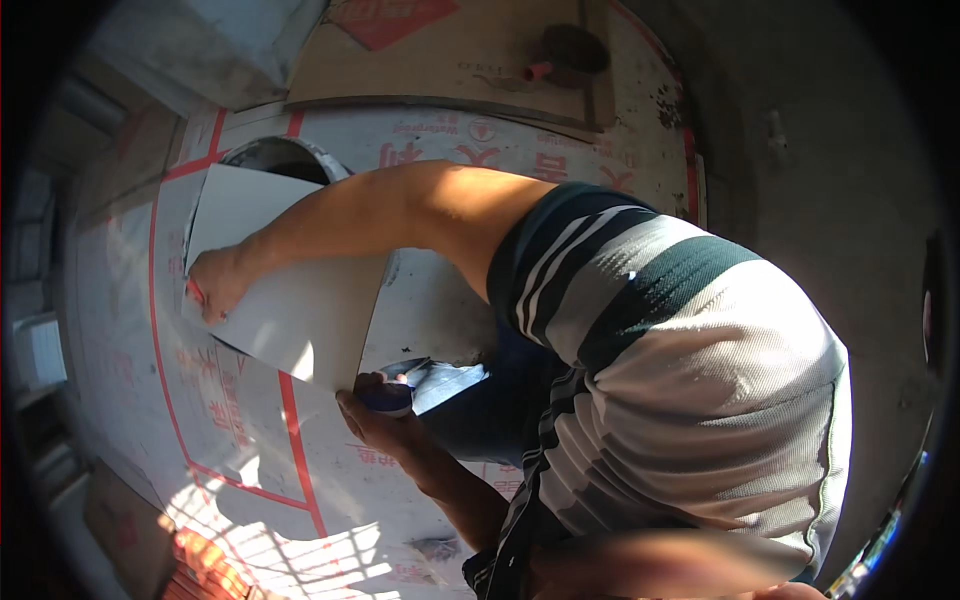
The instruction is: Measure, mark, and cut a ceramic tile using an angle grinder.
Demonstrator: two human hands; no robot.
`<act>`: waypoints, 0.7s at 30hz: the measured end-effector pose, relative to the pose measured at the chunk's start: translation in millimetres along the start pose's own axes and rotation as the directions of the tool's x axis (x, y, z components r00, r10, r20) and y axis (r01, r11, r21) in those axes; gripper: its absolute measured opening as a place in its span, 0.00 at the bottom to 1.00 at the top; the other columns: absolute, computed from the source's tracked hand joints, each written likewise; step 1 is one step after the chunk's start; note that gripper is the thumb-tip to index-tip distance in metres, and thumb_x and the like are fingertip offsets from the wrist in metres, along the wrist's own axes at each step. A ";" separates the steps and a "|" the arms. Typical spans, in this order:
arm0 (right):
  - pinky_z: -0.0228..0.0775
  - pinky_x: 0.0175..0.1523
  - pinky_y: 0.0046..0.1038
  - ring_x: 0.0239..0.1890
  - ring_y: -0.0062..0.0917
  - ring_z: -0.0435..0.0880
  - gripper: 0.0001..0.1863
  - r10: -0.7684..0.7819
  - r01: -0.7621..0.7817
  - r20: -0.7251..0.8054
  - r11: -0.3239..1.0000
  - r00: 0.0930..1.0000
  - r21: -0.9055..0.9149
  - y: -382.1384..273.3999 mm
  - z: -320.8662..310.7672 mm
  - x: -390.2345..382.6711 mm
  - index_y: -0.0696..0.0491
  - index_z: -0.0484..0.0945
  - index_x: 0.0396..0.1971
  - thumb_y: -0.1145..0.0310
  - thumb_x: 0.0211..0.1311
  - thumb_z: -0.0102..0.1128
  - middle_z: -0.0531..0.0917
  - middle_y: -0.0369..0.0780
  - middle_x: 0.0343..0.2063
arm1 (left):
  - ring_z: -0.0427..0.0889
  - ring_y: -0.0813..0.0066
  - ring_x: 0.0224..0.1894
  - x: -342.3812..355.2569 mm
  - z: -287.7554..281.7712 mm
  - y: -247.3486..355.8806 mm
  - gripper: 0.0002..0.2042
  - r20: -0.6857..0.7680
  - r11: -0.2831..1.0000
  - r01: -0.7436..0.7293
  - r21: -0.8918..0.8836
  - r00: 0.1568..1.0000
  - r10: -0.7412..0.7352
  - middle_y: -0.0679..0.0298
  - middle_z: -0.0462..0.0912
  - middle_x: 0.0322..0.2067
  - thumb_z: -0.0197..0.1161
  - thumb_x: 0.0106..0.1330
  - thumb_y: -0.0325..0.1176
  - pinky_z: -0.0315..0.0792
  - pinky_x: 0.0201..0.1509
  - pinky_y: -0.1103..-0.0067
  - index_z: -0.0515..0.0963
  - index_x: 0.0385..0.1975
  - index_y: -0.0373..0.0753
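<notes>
A pale, flat rectangular panel (300, 290) lies slanted in front of me, partly over a round bucket (285, 155) whose rim shows behind it. My right arm reaches across the panel. Closed at its far left edge, my right hand (218, 285) grips a small red object (196, 291), mostly hidden by the fingers. My left hand (385, 425) is beside the panel's near right corner, with fingers curled round a rounded dark-blue object (388, 398); its exact kind cannot be made out.
White protective floor sheeting (120, 350) with red print and red tape lines spreads underneath. A brown board (430, 70) at the back carries a dark round item (572, 52) with a red end. An orange-red bundle (205, 565) lies at the lower left.
</notes>
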State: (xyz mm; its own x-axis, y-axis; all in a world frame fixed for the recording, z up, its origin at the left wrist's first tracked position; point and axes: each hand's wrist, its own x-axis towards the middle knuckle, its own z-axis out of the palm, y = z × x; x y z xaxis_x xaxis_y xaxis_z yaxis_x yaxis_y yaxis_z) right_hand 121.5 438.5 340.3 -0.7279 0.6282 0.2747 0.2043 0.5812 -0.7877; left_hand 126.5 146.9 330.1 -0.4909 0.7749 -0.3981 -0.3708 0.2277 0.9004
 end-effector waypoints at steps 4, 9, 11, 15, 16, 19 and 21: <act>0.72 0.36 0.33 0.28 0.33 0.81 0.13 0.087 -0.086 -0.033 0.996 0.996 0.009 -3.3 5.4 6.2 0.52 0.81 0.18 0.57 0.39 0.60 0.82 0.41 0.21 | 0.75 0.69 0.29 4.2 -3.6 -2.2 0.17 0.054 0.999 -0.013 0.043 0.998 0.011 0.62 0.73 0.25 0.46 0.68 0.46 0.72 0.30 0.74 0.71 0.32 0.36; 0.71 0.40 0.34 0.32 0.37 0.81 0.16 0.087 -0.089 -0.042 0.995 0.995 -0.040 -3.6 6.8 5.9 0.56 0.81 0.20 0.56 0.40 0.60 0.83 0.44 0.24 | 0.76 0.68 0.29 -2.5 -0.1 0.6 0.18 -0.005 0.999 0.029 0.036 1.000 -0.028 0.62 0.74 0.25 0.48 0.68 0.47 0.73 0.28 0.78 0.71 0.29 0.36; 0.71 0.42 0.34 0.34 0.38 0.81 0.18 0.070 -0.070 -0.016 0.997 0.997 -0.042 -4.3 5.8 4.3 0.57 0.81 0.22 0.55 0.42 0.60 0.83 0.45 0.27 | 0.74 0.69 0.29 -6.0 2.4 2.0 0.18 -0.012 0.997 0.036 0.075 0.999 -0.035 0.61 0.73 0.26 0.46 0.68 0.47 0.73 0.29 0.75 0.70 0.32 0.35; 0.71 0.43 0.35 0.34 0.38 0.81 0.19 0.059 -0.059 -0.006 0.996 0.998 -0.070 -6.7 3.2 4.4 0.57 0.82 0.24 0.54 0.43 0.60 0.83 0.45 0.28 | 0.73 0.68 0.28 -3.2 -0.3 -1.4 0.20 -0.013 0.996 0.034 0.082 0.999 -0.033 0.60 0.72 0.27 0.42 0.69 0.48 0.72 0.29 0.72 0.69 0.34 0.34; 0.71 0.43 0.35 0.35 0.38 0.81 0.20 0.060 -0.059 0.023 0.996 0.998 -0.069 -7.8 2.3 4.8 0.57 0.82 0.25 0.54 0.43 0.60 0.83 0.45 0.28 | 0.73 0.68 0.28 -0.8 -1.7 -2.9 0.20 -0.054 0.994 0.065 0.093 0.997 -0.061 0.60 0.72 0.27 0.42 0.69 0.48 0.72 0.29 0.72 0.69 0.34 0.34; 0.70 0.45 0.35 0.37 0.38 0.81 0.21 0.070 -0.066 0.042 0.995 0.997 -0.077 -12.2 -1.6 2.9 0.58 0.82 0.27 0.53 0.44 0.60 0.83 0.46 0.29 | 0.73 0.67 0.27 2.9 -4.6 -2.2 0.21 -0.008 0.966 -0.059 0.252 0.998 0.063 0.60 0.72 0.26 0.41 0.69 0.49 0.72 0.30 0.72 0.69 0.32 0.35; 0.70 0.45 0.35 0.37 0.38 0.81 0.21 0.078 -0.075 0.037 0.993 0.996 -0.086 -13.3 -4.7 -1.0 0.58 0.82 0.28 0.53 0.44 0.60 0.83 0.46 0.30 | 0.73 0.68 0.27 1.6 -3.6 0.4 0.21 -0.022 0.994 0.100 0.047 0.995 -0.099 0.61 0.72 0.26 0.40 0.69 0.49 0.72 0.31 0.73 0.70 0.30 0.36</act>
State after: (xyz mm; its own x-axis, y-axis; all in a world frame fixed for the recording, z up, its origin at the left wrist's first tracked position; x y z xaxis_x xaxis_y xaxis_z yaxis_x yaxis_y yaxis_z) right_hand 122.6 432.5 353.1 -0.7335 0.6522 0.1916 0.3138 0.5749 -0.7557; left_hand 122.7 146.1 329.1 -0.4688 0.7353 -0.4894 -0.3808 0.3317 0.8631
